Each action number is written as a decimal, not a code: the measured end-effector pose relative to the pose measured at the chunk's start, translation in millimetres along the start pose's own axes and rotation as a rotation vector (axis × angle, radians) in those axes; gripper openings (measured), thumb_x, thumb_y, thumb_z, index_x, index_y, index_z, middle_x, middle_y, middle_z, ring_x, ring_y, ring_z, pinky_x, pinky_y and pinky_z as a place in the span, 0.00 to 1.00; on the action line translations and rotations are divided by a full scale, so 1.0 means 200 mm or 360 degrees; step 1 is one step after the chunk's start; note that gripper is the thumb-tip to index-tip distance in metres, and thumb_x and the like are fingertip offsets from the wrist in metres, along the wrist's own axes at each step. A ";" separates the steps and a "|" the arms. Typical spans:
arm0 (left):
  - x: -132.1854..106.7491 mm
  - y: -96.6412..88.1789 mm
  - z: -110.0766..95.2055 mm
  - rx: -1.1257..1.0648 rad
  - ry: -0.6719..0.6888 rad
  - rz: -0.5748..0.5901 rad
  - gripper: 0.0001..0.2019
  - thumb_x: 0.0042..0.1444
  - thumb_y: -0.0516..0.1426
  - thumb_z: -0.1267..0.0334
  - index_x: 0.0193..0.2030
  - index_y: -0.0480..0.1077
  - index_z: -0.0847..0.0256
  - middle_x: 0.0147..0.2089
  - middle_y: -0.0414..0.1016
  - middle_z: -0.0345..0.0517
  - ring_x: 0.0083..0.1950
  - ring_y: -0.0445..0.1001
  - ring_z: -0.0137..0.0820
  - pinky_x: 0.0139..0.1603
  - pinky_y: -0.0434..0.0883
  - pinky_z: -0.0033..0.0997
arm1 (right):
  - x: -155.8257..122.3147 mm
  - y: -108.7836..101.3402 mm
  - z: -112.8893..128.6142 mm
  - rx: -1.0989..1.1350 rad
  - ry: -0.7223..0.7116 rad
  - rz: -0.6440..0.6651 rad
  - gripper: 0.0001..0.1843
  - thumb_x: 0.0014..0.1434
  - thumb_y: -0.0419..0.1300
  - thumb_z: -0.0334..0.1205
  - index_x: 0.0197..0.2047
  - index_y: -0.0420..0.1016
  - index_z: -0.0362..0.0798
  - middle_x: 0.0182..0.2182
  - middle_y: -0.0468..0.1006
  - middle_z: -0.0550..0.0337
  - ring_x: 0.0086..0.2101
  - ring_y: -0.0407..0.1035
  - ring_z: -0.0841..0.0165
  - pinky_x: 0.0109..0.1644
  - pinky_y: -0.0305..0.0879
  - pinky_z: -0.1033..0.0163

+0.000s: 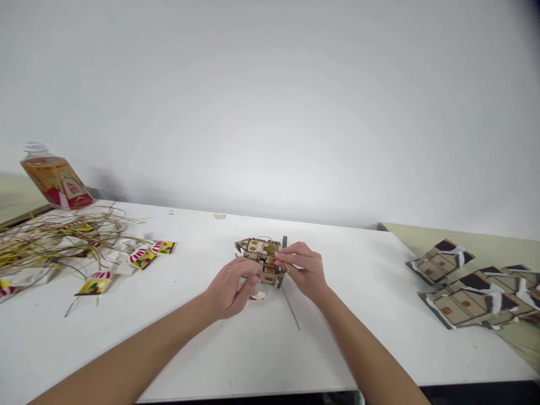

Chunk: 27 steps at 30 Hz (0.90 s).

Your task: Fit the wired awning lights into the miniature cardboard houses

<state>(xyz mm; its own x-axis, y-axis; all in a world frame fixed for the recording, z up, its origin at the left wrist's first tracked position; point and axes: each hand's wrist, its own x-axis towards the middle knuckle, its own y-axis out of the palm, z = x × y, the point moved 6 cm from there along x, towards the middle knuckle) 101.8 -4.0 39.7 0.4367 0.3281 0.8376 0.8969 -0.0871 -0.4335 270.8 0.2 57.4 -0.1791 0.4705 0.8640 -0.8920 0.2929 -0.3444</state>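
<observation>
A small model house (269, 277) with beige walls, orange windows and a dark green base lies on its side on the white table. My left hand (236, 286) is closed at its near left side, fingers curled over the wall. From the right, my right hand (304, 270) pinches close to the base; what sits between its fingertips is too small to make out. A thin grey wire (292, 309) runs from the base toward me. Partly under my left fingers, a small red-and-white piece (258, 296) shows beside the house.
On the left lies a tangle of yellow and dark wires (63, 236) with striped-awning pieces (142, 257). A bottle (57, 179) with orange-red contents stands behind them. Several more model houses (468, 304) are heaped at the right table edge. A white wall (270, 112) rises behind the table.
</observation>
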 end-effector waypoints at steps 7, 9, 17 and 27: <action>-0.03 -0.03 0.10 0.0115 -0.0434 -0.0137 0.08 0.65 0.47 0.68 0.49 0.61 0.61 0.33 0.71 0.41 0.30 0.71 0.24 0.31 0.71 0.24 | -0.03 0.07 0.04 -0.0137 -0.0123 0.0129 0.08 0.61 0.59 0.35 0.37 0.79 0.55 0.30 0.80 0.63 0.31 0.71 0.72 0.38 0.66 0.60; -0.02 -0.03 0.10 0.0340 -0.0432 -0.0106 0.10 0.64 0.49 0.69 0.51 0.64 0.60 0.34 0.72 0.41 0.32 0.72 0.24 0.32 0.72 0.24 | -0.03 0.08 0.07 -0.0179 -0.0188 0.0185 0.08 0.61 0.59 0.35 0.35 0.79 0.56 0.30 0.80 0.64 0.32 0.70 0.72 0.40 0.65 0.60; 0.02 -0.04 0.05 0.0686 -0.0011 -0.0055 0.11 0.62 0.52 0.72 0.48 0.70 0.60 0.41 0.74 0.47 0.41 0.74 0.29 0.40 0.75 0.29 | -0.03 0.13 0.17 -0.0242 -0.0373 0.0247 0.09 0.60 0.61 0.36 0.29 0.77 0.56 0.30 0.81 0.70 0.33 0.70 0.73 0.42 0.63 0.60; 0.00 -0.05 0.09 0.0510 0.0013 -0.0148 0.15 0.58 0.55 0.76 0.50 0.71 0.58 0.44 0.77 0.44 0.45 0.74 0.28 0.45 0.73 0.30 | -0.05 0.00 -0.03 -0.0328 0.0056 0.0084 0.19 0.61 0.55 0.39 0.56 0.66 0.49 0.41 0.78 0.55 0.40 0.70 0.66 0.47 0.64 0.55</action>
<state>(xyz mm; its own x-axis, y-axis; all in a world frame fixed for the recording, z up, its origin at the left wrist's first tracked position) 90.5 13.5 37.8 0.3555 0.3130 0.8807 0.8661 0.2439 -0.4363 274.6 1.5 47.0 -0.2055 0.5171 0.8308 -0.7773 0.4295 -0.4597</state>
